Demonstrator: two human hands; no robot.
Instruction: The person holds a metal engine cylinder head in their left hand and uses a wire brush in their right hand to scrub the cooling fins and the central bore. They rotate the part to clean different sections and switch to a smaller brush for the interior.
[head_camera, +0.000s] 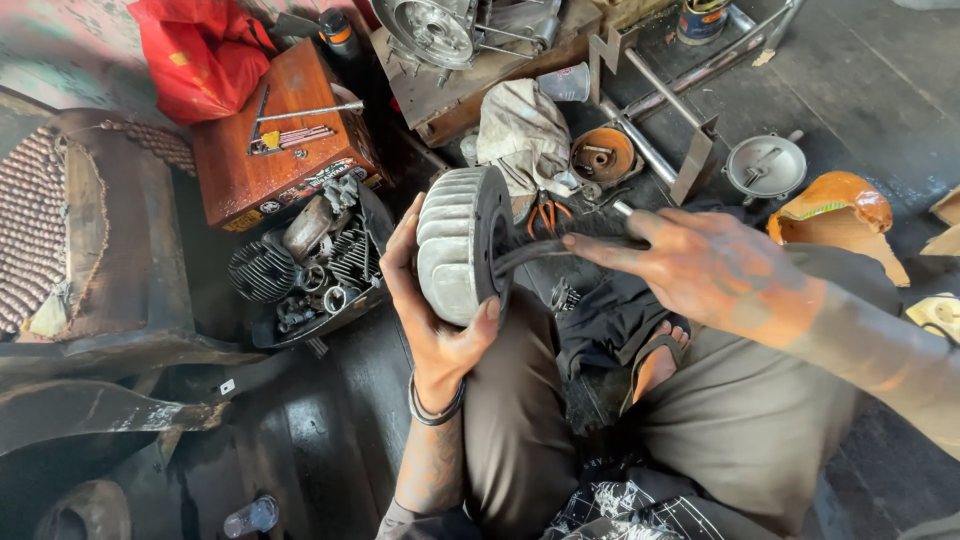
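1. Head view: the person sat on a dark, oil-stained floor (860, 90), legs folded, with workshop clutter spread in front.
2. The left hand (425, 300) had its grip clamped around a finned, round metal engine part (455, 240), held on edge above the left knee, thumb on its dark rim.
3. The right hand (700, 265) had its grip closed on a slim dark tool (540, 250) whose tip met the face of the engine part.
4. Left of the hands lay a black tray (370, 215) of finned cylinders and small metal pieces, and behind it stood a reddish wooden box (300, 170) with tools on top.
5. A red plastic bag (200, 55) sat at the top left corner.
6. Farther off lay a grey rag (520, 130), orange-handled pliers (545, 212), a rusty round bowl (603, 155), a grey lidded pan (765, 165) and metal bars (650, 100).
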